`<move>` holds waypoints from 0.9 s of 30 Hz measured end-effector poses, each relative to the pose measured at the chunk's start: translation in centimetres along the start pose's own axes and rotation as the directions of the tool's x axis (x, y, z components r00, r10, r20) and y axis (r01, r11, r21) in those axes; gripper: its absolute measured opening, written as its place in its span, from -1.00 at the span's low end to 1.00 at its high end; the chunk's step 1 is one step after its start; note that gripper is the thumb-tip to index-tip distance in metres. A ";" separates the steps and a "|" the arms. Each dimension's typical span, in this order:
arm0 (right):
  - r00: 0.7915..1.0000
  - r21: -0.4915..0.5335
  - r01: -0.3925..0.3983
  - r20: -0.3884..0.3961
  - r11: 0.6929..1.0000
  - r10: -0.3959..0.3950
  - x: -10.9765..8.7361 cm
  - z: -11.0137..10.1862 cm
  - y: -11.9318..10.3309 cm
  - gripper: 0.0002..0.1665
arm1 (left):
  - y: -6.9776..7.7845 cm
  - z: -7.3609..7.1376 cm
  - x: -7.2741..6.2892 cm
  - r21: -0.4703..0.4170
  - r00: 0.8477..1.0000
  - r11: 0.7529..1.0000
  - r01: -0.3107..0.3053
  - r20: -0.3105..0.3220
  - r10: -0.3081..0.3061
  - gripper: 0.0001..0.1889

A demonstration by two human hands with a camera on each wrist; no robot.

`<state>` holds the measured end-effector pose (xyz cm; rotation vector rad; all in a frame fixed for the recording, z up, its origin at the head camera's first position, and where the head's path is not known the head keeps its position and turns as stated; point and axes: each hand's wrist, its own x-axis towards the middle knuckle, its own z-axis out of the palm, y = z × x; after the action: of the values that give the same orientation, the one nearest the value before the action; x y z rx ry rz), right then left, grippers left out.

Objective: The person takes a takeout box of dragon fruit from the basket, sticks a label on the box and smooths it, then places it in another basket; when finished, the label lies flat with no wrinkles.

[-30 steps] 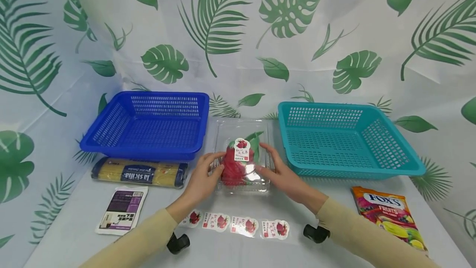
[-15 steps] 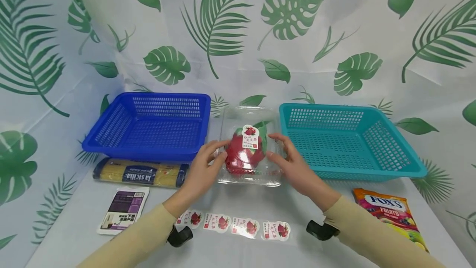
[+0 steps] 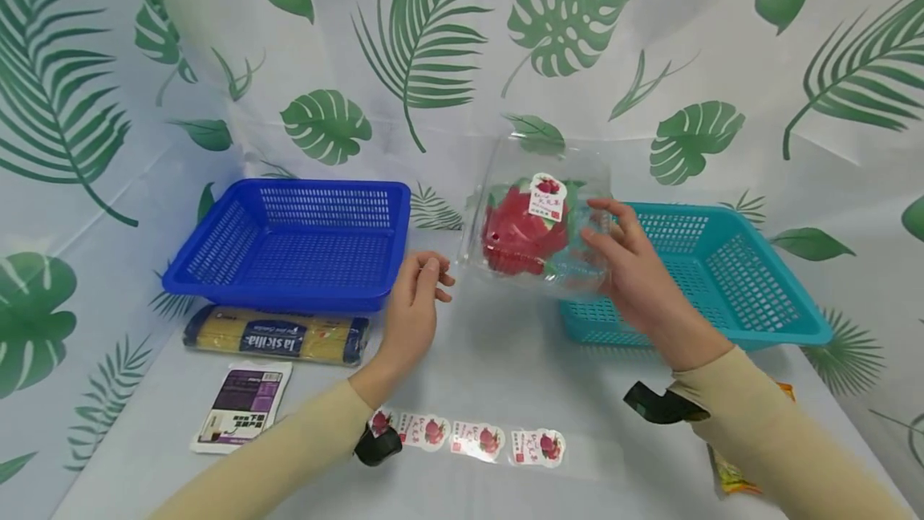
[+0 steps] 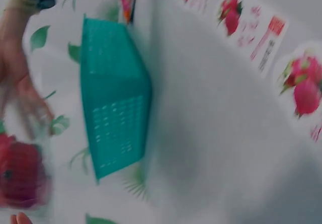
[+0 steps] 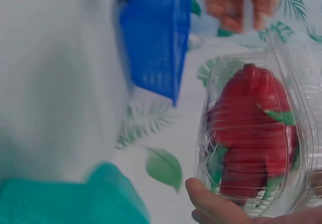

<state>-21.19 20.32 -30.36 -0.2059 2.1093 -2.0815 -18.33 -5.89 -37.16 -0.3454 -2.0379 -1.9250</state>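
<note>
A clear plastic clamshell box (image 3: 498,183) with a red dragon fruit (image 3: 516,235) inside is up in the air, tilted, between the two baskets. On its lid is a white dragon fruit sticker (image 3: 548,197). My right hand (image 3: 638,279) grips the box by its right side; the right wrist view shows the thumb (image 5: 209,204) along its edge. My left hand (image 3: 415,303) is apart from the box, fingers loosely curled, holding nothing, near the right end of the blue basket (image 3: 289,295). Part of the teal basket (image 3: 729,279) lies behind the right hand and box.
A strip of dragon fruit stickers (image 3: 480,441) lies at the front. Left of it are a spaghetti pack (image 3: 277,335) and a purple-white pouch (image 3: 244,408). The right forearm mostly covers a candy bag (image 3: 736,476). A leaf-print sheet (image 3: 447,62) hangs behind the baskets.
The box has risen from the table and moved right in my right hand, tilting toward the teal basket. My left hand has let go of it and stays behind on the left.
</note>
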 end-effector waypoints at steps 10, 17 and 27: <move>0.997 0.057 0.033 -0.071 0.998 -0.028 0.3 -1.2 -3.1 -0.37 | -4.1 4.6 -0.7 0.143 0.898 0.957 0.253 0.333 -0.287 -0.70; 0.996 0.069 0.068 -0.067 0.995 -0.063 -0.1 -0.7 -2.9 -0.43 | -5.3 8.7 1.5 0.223 0.837 0.949 0.225 0.455 -0.305 -0.55; 0.995 0.078 0.065 -0.075 0.995 -0.060 -0.6 -0.8 -2.8 -0.35 | -6.3 12.5 3.6 0.234 0.790 0.917 0.323 0.467 -0.398 -0.43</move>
<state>-20.83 21.14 -27.58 -0.1903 2.0802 -2.2374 -24.87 6.00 -42.15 -0.5003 -2.7466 -2.0414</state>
